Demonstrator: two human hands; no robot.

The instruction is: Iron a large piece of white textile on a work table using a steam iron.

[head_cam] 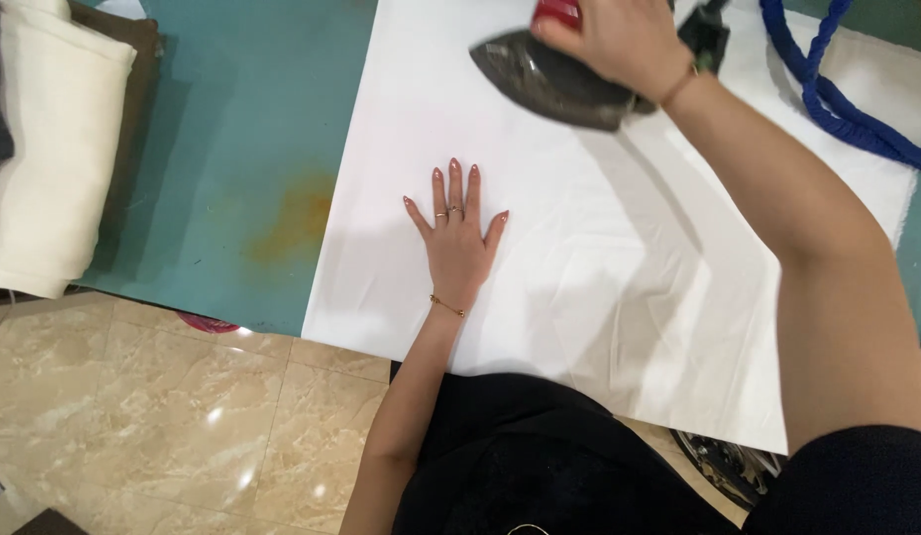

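A white cloth (pixel 599 297) lies spread over a teal table (pixel 232 149). My left hand (pixel 456 233) rests flat on the cloth with its fingers apart, holding nothing. My right hand (pixel 619 35) grips the red handle of a dark flat iron (pixel 554 79) at the far edge of the cloth. The iron looks blurred and its sole sits low over the cloth; whether it touches I cannot tell.
A thick blue cord (pixel 837 99) loops at the top right. Folded cream fabric (pixel 44 149) is stacked at the left end of the table. A brownish stain (pixel 292 218) marks the teal cover. Beige marble floor tiles (pixel 163 416) lie below.
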